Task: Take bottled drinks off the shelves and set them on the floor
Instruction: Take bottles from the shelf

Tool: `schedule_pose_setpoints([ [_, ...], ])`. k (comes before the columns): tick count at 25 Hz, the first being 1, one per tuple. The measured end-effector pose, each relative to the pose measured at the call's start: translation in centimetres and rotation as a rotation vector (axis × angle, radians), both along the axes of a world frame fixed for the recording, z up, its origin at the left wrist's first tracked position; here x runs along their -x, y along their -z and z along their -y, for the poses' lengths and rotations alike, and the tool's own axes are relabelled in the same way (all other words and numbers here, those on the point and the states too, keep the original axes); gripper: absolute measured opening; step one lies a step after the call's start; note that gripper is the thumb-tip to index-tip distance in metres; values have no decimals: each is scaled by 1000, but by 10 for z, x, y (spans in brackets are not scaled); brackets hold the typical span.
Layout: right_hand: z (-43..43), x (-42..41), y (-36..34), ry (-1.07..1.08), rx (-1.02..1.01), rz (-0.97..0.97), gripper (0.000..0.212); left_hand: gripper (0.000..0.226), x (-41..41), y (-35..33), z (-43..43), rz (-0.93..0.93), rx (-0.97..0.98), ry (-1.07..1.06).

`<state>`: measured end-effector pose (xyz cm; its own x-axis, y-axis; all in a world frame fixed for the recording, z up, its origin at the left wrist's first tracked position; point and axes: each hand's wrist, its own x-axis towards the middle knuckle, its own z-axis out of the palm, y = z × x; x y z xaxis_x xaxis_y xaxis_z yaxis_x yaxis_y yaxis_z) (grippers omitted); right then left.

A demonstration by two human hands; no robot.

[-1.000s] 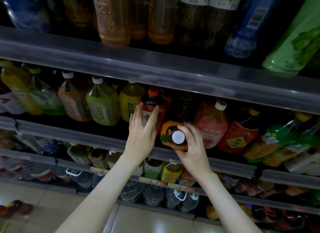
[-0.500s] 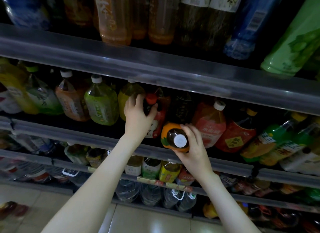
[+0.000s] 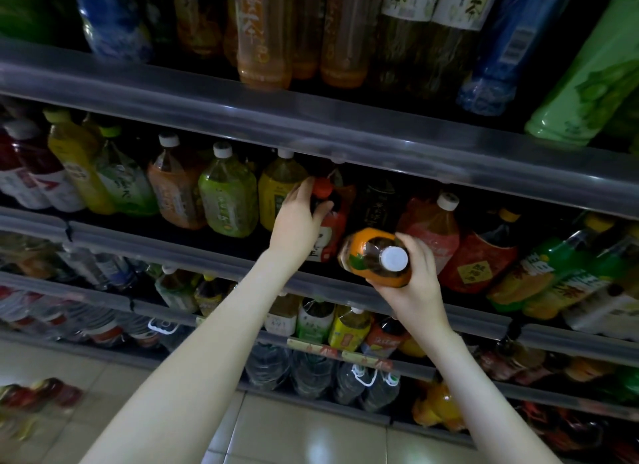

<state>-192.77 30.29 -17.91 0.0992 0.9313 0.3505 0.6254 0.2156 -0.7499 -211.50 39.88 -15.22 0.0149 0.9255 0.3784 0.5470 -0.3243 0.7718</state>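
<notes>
Status: right grip (image 3: 416, 285) is curled round a clear brown-tea plastic bottle w/ orange label and white cap (image 3: 371, 261), tipped cap-toward-camera. It's held just in front of the grey middle shelf rail (image 3: 173, 247), so off the shelf but high above the pale tiled floor (image 3: 311, 429). The left grip (image 3: 297, 221) reaches into the same shelf, fingers and thumb wrapped round the neck of a dark plastic bottle w/ red cap and red label (image 3: 335, 221). That one looks to be standing in its row, not lifted out yet afaict. Progress: early, imo. Some blurred reddish bottles (image 3: 41, 394) sit on the floor at far left, so a few are prob. down already; can't tell how many. Left to do: pull the red-cap one clear, lower both to the floor, then the rest. Top, middle and lower shelves all look packed w/ drinks.
</notes>
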Motion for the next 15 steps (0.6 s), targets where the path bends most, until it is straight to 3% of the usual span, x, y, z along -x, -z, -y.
schedule_pose_setpoints([
  [6,39,3,-38,8,36,-13,75,68,19,7,19,-63,126,116],
  [8,52,4,-44,-31,106,-37,77,76,25,17,59,-49,158,356],
  [11,65,10,-37,-134,223,-54,77,87,26,29,117,3,381,682],
  [15,72,25,-4,-257,356,-47,78,80,29,60,148,-25,417,370],
])
